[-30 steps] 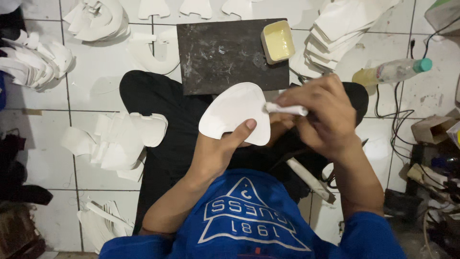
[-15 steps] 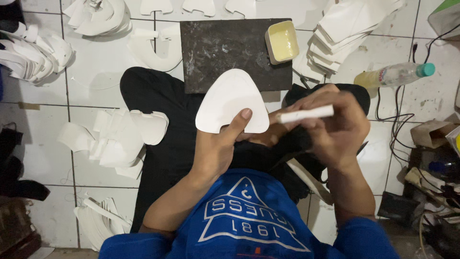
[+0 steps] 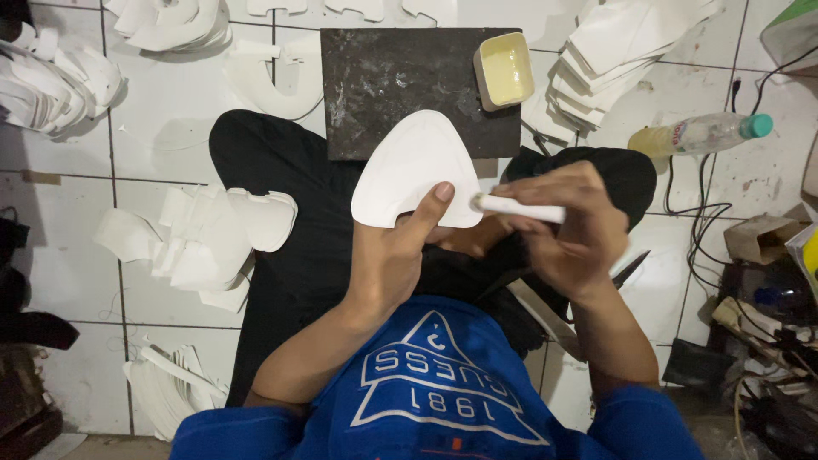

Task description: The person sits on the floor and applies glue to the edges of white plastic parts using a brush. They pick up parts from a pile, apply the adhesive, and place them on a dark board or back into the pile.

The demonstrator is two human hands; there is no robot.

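Head view shows us sitting cross-legged on the tiles, left hand (image 3: 396,255) pinching a white rounded-triangle cutout (image 3: 417,170) with the thumb on top, so its edge faces the right hand (image 3: 567,234). That one's curled around a white stick (image 3: 520,207) (probably a glue applicator, hard to tell) touching the edge. Beyond sit the dark slab (image 3: 400,85) and the yellowish tray (image 3: 504,70), within easy reach.

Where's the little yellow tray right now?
In the head view, the yellow tray sits on the dark slab's upper right corner, beside the white cutout stack.
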